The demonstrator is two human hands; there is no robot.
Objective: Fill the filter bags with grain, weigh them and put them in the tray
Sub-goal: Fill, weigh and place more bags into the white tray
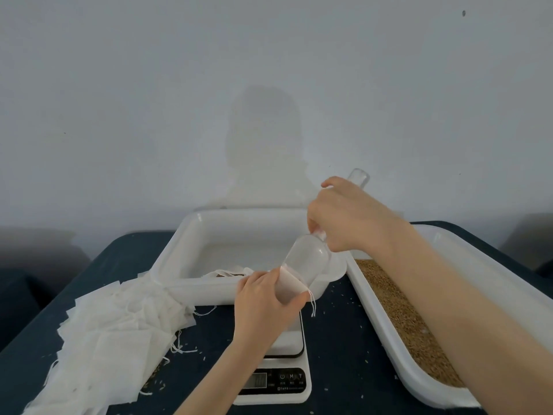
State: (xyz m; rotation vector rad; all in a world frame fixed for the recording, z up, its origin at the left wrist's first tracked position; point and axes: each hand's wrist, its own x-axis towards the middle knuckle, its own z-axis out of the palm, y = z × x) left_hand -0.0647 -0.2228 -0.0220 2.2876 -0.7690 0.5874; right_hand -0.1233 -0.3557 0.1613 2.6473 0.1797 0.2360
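Your left hand point(263, 298) curls around an open filter bag point(288, 287) above the scale point(278, 366). Your right hand point(350, 217) grips a clear scoop point(308, 256), tilted mouth-down into the bag. Behind lies the white tray point(185, 244) (a few bags inside); the grain tray point(401, 319) sits right, spare bags point(113, 330) left on the worktop point(335, 339).

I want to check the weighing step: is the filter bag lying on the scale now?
No, the left hand holds the filter bag up above the scale.
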